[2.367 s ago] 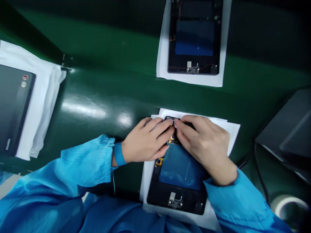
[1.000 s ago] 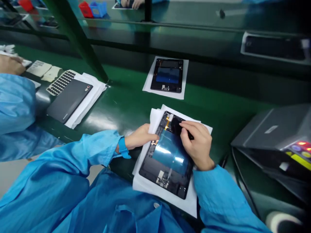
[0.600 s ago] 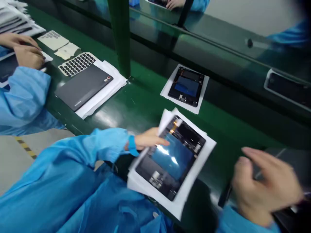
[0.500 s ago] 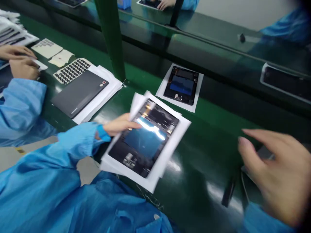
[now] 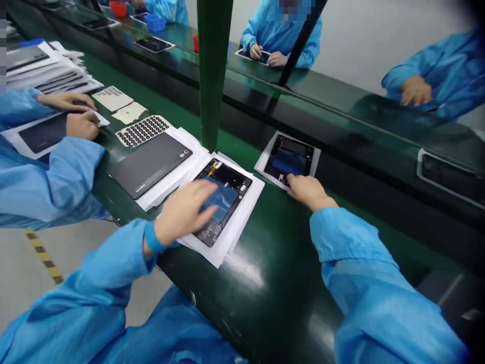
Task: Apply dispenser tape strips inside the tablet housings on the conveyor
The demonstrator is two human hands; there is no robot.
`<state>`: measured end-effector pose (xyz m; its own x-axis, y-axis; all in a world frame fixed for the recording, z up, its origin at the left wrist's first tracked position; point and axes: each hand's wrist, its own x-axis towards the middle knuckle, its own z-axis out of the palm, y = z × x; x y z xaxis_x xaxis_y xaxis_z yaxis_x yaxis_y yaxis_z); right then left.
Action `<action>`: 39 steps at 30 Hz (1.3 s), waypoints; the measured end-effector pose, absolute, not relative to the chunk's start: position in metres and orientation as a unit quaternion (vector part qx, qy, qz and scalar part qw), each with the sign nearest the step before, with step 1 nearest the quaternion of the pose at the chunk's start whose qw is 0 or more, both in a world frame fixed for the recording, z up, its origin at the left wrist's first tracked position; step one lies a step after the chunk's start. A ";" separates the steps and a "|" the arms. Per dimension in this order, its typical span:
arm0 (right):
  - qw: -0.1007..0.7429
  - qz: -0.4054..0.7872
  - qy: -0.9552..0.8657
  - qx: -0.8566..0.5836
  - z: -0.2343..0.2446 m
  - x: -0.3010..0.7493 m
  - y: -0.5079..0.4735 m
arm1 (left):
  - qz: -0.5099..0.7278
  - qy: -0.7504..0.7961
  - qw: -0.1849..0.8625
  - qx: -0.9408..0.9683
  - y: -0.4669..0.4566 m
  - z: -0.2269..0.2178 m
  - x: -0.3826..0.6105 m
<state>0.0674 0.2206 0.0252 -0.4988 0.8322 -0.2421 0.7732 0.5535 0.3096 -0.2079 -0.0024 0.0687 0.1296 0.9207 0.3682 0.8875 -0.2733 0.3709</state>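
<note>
My left hand (image 5: 185,211) hovers, slightly blurred, over the lower left part of an opened tablet (image 5: 237,202), thumb and fingers apart. That tablet lies on white paper sheets (image 5: 242,235), its blue battery and dark inner parts facing up. Farther off to the right, my right hand (image 5: 307,191) grips the near edge of a second opened tablet (image 5: 290,154), which rests on its own white paper. One fingertip presses on top of its lower edge; the fingers underneath are hidden.
Left of my tablet, a closed grey tablet (image 5: 151,164) lies on paper beside a sheet of round black stickers (image 5: 143,130). A green post (image 5: 214,76) rises behind. A co-worker's hands (image 5: 81,121) work at the left. Paper stacks (image 5: 56,71) stand beyond.
My left hand has set the tablet and its papers down farther left and loosened its hold. My right hand has moved from the right side onto the second tablet.
</note>
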 end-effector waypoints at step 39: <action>-0.262 0.294 0.677 0.621 0.020 0.360 -0.061 | -0.052 0.102 0.178 0.977 -0.045 0.062 0.008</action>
<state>0.3603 -0.0613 0.0198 -0.0902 0.6875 0.7205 0.9959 0.0547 0.0724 0.0076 -0.0455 0.0617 0.9736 0.1816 -0.1385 0.2188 -0.9154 0.3379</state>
